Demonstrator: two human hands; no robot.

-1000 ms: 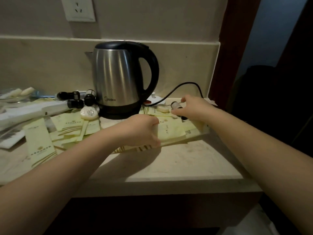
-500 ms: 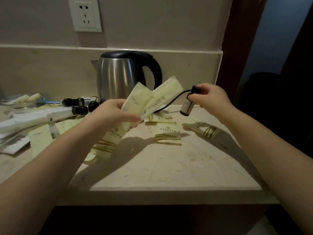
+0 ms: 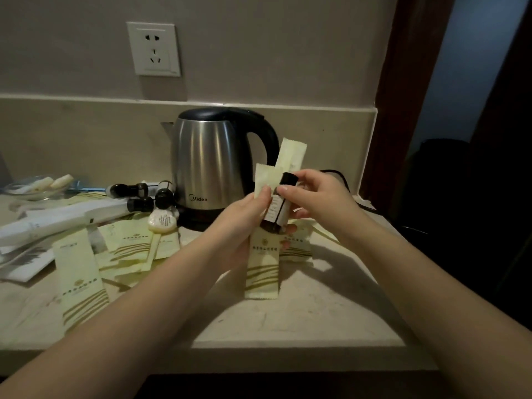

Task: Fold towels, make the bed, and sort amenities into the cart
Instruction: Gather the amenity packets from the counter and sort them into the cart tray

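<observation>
- right hand (image 3: 319,197): thumb and fingertips pinch the small bottle (image 3: 277,205) just under its black cap, the other fingers loosely curled. the bottle stands nearly upright against the front of the held sachets (image 3: 263,263).
- left hand (image 3: 244,223): fingers wrapped behind the bundle of long pale-yellow sachets, thumb pressed on its front beside the bottle. whether this hand also bears on the bottle cannot be told.
- location: bottle and bundle are held in the air above the counter (image 3: 316,312), in front of the kettle (image 3: 210,165).
- surroundings: loose sachets (image 3: 79,269), a round soap (image 3: 162,221) and other bottles (image 3: 138,203) lie to the left of the kettle. no cart is in view.
- risk: the bottle is smooth and the wrappers slick. if the right hand lets go before the left closes over the bottle, it would likely slide down and drop onto the counter, and a slack left hand could let the sachets fan out and slip.
- change from half a second ago: the hands were apart, the bottle dangling to the right and the sachets splayed. now the hands meet and the bottle lies on the bundle.
</observation>
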